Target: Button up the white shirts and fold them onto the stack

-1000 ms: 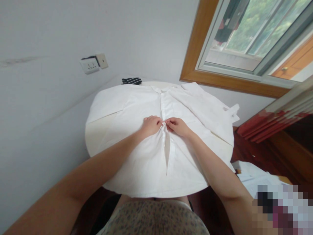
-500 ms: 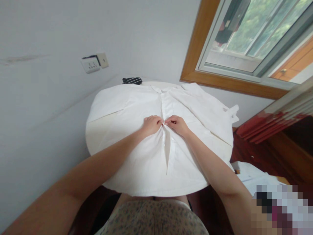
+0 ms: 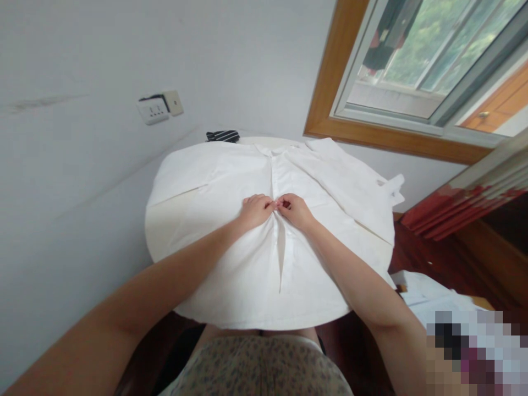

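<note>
Okay, right hand has edged in toward left hand, both pinching the shirt mid-front, so its 2 sides sit close at that spot.

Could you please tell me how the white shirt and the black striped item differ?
The white shirt is plain; the striped item is black with pale lines. The white shirt covers most of the table; the striped item, far smaller, sits by its far edge. The left hand and right hand pinch the white shirt, but neither touches the striped item.
</note>
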Available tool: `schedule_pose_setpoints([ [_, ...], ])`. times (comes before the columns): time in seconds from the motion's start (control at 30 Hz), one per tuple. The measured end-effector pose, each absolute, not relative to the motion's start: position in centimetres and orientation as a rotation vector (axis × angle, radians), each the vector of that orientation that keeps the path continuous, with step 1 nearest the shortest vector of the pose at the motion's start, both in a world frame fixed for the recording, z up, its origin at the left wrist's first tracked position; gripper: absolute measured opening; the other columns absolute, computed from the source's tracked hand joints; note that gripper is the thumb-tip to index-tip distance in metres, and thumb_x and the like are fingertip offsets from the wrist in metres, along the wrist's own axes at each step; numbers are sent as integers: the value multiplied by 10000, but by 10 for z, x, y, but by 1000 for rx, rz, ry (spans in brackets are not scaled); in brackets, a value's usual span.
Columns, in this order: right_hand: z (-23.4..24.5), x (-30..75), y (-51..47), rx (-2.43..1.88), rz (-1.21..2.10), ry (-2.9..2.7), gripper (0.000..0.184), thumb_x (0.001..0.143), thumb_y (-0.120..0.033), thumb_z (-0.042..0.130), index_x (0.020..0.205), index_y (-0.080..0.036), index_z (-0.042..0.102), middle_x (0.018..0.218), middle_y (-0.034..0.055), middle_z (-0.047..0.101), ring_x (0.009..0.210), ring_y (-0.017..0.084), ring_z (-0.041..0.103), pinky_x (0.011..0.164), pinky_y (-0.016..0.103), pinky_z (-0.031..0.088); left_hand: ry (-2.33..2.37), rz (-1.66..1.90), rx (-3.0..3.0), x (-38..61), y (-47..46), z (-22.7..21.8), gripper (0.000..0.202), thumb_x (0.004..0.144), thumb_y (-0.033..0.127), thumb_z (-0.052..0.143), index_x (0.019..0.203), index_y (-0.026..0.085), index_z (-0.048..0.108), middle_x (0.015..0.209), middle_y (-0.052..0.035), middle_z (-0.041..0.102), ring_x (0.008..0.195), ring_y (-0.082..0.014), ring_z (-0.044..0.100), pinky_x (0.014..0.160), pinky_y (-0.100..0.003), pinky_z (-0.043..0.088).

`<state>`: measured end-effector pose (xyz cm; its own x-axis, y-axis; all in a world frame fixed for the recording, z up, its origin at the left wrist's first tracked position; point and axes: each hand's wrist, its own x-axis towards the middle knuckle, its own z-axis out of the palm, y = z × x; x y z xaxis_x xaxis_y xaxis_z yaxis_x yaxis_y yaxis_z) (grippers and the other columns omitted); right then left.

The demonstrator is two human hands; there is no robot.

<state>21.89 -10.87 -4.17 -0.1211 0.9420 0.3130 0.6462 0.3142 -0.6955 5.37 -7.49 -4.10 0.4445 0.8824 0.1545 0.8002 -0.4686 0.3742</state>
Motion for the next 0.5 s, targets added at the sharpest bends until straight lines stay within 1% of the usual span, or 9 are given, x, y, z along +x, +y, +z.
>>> schedule_pose_setpoints([
  [0.17, -43, 213, -109, -1559, 514, -1783, 64, 801, -226, 650, 814, -171, 680, 749, -4, 633, 669, 115, 530, 642, 227, 387, 1495, 509, 2424, 56, -76, -38, 339, 946, 368, 412, 905, 238, 722, 1030, -45, 729, 1026, -208, 622, 865, -327, 433],
  [0.33, -38, 207, -114, -1671, 501, -1721, 47, 784, -229, 681, 794, -183, 677, 770, 4, 666, 690, 124, 563, 642, 232, 391, 1453, 538, 2426, 53, -74, -39, 294, 910, 330, 456, 922, 239, 735, 1022, -37, 733, 998, -207, 633, 862, -327, 440],
  [0.5, -35, 204, -118, -1724, 509, -1684, 77, 787, -259, 684, 757, -188, 677, 751, 11, 684, 674, 130, 581, 617, 237, 392, 1389, 531, 2405, 50, -72, -36, 277, 878, 295, 474, 916, 258, 746, 1002, -11, 743, 959, -184, 646, 815, -284, 455],
])
